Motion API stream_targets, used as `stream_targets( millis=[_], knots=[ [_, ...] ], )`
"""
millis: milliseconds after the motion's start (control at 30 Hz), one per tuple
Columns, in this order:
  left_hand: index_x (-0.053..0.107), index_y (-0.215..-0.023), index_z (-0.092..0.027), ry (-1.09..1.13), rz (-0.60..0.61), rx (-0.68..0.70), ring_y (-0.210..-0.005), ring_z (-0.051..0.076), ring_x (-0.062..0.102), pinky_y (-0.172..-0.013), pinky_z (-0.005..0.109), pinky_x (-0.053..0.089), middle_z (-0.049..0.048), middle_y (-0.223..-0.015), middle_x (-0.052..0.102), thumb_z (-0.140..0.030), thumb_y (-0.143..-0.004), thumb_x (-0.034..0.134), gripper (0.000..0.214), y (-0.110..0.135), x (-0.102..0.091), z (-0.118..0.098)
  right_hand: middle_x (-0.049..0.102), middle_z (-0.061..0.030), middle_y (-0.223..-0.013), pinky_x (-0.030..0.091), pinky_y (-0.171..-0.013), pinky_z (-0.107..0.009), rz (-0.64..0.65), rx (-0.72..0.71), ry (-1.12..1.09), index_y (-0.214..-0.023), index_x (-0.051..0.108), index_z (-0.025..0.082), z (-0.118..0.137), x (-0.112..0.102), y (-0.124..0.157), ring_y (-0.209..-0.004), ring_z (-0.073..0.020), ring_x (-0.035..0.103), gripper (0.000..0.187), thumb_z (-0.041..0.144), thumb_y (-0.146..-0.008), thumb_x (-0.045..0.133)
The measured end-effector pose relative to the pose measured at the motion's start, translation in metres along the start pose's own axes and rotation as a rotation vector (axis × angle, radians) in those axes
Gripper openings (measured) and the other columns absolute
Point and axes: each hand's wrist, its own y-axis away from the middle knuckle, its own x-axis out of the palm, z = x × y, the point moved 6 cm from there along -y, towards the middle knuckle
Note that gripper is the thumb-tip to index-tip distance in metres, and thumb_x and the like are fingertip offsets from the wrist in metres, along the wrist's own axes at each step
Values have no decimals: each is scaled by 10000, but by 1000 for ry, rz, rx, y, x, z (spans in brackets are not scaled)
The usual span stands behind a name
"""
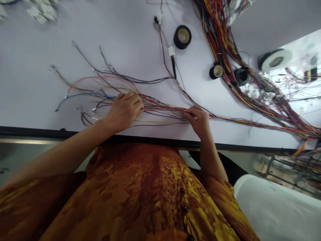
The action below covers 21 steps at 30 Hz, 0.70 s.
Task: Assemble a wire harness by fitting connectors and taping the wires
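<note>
2 tape rolls (177,37) between wires (163,108) and thick bundle (220,42)

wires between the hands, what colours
The wires are mixed: red, blue, yellow and dark, clearest in the head view.

no readable text, no legible labels, brands, numbers or signs

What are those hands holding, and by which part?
A bundle of coloured wires. The right hand pinches it partway along; the left hand lies over it nearer the loose ends, its grip hidden.
</note>
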Motion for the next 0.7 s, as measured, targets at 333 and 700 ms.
stream_targets(
  millis=[333,700],
  knots=[
    [586,-1005,-234,25,-167,-111,-989,243,628,-895,452,516,52,-1011,686,-333,-971,507,132,27,-35,17,637,-69,-920,439,-829,-374,89,-151,219,-895,632,218,18,15,1,-883,-210,591,154,246,-966,497],
    [555,-1264,-252,98,-428,-302,-1196,258,607,-1043,531,508,63,-1253,661,-267,-979,454,303,98,-47,53,615,-29,-778,420,-753,-351,3,-191,152,-840,591,227,40,20,-7,-766,-197,558,114,302,-924,576]
  ],
)
